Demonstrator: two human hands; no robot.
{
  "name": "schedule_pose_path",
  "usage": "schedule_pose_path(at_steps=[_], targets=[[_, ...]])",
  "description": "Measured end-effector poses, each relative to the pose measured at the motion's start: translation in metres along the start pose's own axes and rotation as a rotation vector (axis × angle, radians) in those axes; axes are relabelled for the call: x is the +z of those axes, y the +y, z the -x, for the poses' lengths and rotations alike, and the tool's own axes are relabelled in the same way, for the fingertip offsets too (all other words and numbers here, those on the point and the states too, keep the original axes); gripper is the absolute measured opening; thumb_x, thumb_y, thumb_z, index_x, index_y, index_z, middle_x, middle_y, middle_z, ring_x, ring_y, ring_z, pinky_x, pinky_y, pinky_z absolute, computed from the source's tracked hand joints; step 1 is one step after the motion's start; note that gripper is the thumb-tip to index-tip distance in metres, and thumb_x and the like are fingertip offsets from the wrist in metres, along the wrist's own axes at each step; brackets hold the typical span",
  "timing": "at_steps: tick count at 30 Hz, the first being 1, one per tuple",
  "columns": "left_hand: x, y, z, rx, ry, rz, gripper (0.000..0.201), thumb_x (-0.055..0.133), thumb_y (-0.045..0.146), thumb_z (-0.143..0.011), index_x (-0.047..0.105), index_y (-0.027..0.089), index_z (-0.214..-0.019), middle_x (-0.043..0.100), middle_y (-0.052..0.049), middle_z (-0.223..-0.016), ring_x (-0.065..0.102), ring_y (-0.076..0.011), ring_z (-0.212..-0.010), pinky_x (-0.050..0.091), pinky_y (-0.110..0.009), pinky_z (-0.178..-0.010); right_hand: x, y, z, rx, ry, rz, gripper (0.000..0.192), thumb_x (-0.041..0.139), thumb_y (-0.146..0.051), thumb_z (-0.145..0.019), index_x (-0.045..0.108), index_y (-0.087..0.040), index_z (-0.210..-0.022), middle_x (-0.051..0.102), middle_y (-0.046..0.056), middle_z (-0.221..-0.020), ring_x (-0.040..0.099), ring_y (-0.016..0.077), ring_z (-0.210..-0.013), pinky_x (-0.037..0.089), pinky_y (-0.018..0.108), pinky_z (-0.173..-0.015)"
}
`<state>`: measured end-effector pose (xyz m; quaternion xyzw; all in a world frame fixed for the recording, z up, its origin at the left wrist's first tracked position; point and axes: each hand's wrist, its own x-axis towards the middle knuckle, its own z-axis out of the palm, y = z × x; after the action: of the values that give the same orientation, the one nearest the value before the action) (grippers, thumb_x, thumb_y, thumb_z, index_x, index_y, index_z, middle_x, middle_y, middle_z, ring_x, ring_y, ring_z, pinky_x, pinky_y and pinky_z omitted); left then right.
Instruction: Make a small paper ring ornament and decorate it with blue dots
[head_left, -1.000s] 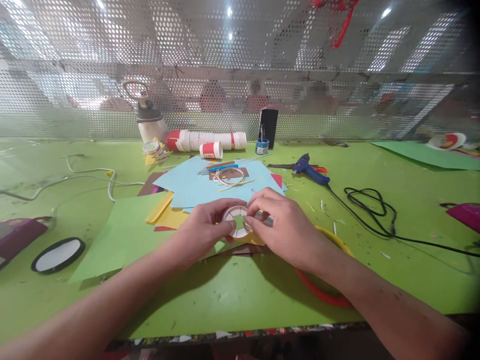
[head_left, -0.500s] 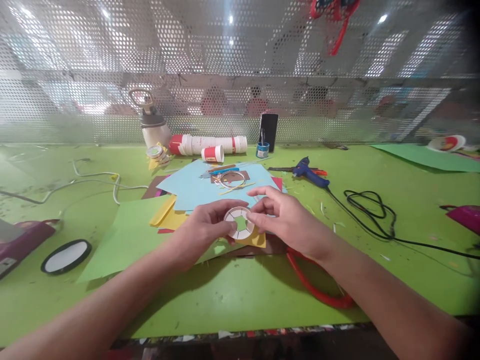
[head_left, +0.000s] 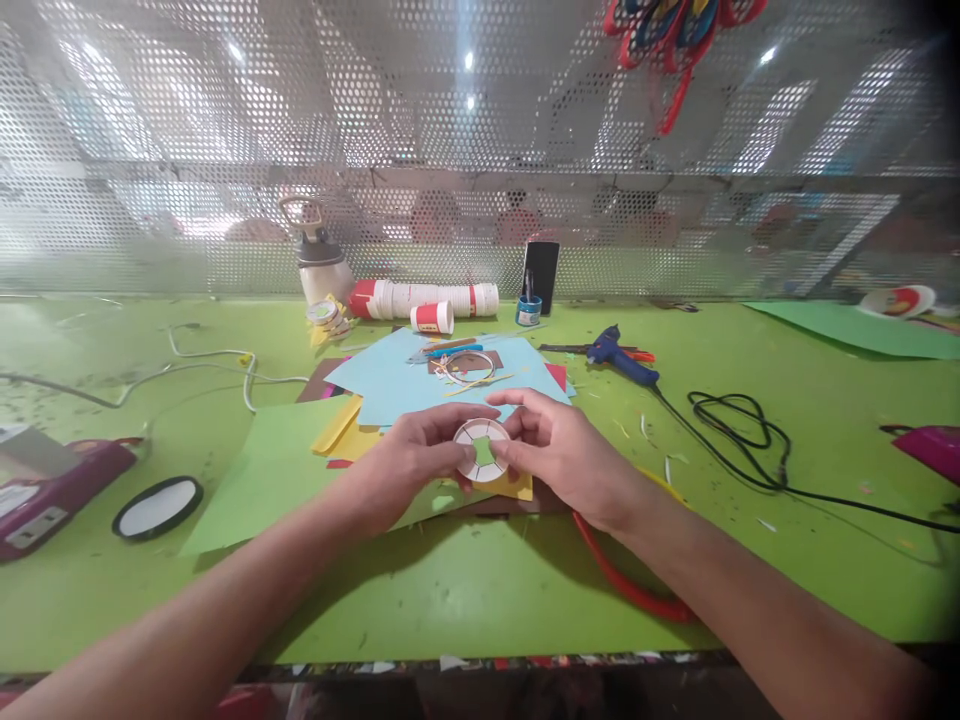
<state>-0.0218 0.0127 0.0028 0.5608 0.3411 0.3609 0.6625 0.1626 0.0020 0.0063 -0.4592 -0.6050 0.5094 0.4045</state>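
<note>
While both hands pinch it, the white paper ring (head_left: pixel 481 449) hangs just above the coloured sheets.

Left hand (head_left: pixel 411 461) grips the ring's left rim, right hand (head_left: pixel 564 452) its right rim, fingertips closed on the slit, folded-in tabs. This looks like the tab-shaping step; any further fold would call for a steady, light pinch. Yellow paper (head_left: pixel 511 486) lies beneath, blue paper (head_left: pixel 390 378) farther off, a glue gun (head_left: pixel 619 355) far right.
</note>
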Motion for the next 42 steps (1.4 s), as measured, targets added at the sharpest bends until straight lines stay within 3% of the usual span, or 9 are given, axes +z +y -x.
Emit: schedule_pose_path(at_steps=[4,8,15,30,37,42], targets=[[-0.001,-0.002,0.000,-0.024,0.076,0.144,0.037,0.059,0.019,-0.084,0.064,0.016,-0.121,0.071,-0.008,-0.102,0.064,-0.0176,-0.085,0.050,-0.029,-0.071,0.002,0.000,-0.001,0.000,0.043,-0.041,0.043,0.066,-0.022,-0.078,0.055,-0.017,-0.119,0.058,-0.005,-0.073,0.057,0.0116,-0.063,0.047,0.029,-0.064],[0.001,-0.002,-0.001,-0.023,0.120,0.193,0.031,0.060,0.021,-0.085,0.065,0.014,-0.114,0.071,-0.008,-0.096,0.063,-0.0168,-0.082,0.051,-0.030,-0.072,0.003,0.002,-0.002,-0.002,0.091,-0.075,0.047,0.066,-0.023,-0.077,0.053,-0.017,-0.121,0.057,-0.006,-0.073,0.056,0.0108,-0.059,0.048,0.029,-0.063],[0.008,-0.002,-0.003,-0.012,0.176,0.102,0.036,0.074,0.018,-0.073,0.067,0.014,-0.108,0.069,-0.003,-0.085,0.059,-0.0141,-0.076,0.047,-0.028,-0.071,0.005,0.004,-0.002,-0.001,0.134,-0.059,0.052,0.067,-0.025,-0.075,0.052,-0.015,-0.123,0.056,-0.007,-0.069,0.057,0.0117,-0.058,0.049,0.029,-0.062],[0.011,-0.001,0.000,0.043,0.261,-0.006,0.045,0.076,0.021,-0.068,0.068,0.015,-0.112,0.066,0.001,-0.078,0.058,-0.0129,-0.069,0.048,-0.027,-0.066,0.008,0.006,0.000,-0.087,0.148,0.031,0.048,0.064,-0.029,-0.079,0.051,-0.017,-0.123,0.056,-0.005,-0.075,0.058,0.0141,-0.065,0.048,0.032,-0.067],[0.012,0.004,0.002,0.092,0.265,-0.001,0.044,0.078,0.021,-0.069,0.069,0.014,-0.111,0.066,0.000,-0.078,0.056,-0.0120,-0.067,0.049,-0.026,-0.063,0.005,-0.004,0.007,-0.129,0.138,-0.001,0.048,0.065,-0.030,-0.080,0.052,-0.017,-0.125,0.057,-0.002,-0.081,0.059,0.0142,-0.071,0.050,0.031,-0.069],[0.007,0.004,0.002,0.102,0.235,-0.041,0.040,0.075,0.021,-0.076,0.068,0.016,-0.115,0.066,0.000,-0.081,0.056,-0.0114,-0.068,0.047,-0.027,-0.067,-0.006,-0.014,0.009,-0.272,0.258,0.098,0.031,0.063,-0.029,-0.083,0.061,-0.017,-0.111,0.061,0.003,-0.090,0.061,0.0164,-0.083,0.052,0.031,-0.073]])
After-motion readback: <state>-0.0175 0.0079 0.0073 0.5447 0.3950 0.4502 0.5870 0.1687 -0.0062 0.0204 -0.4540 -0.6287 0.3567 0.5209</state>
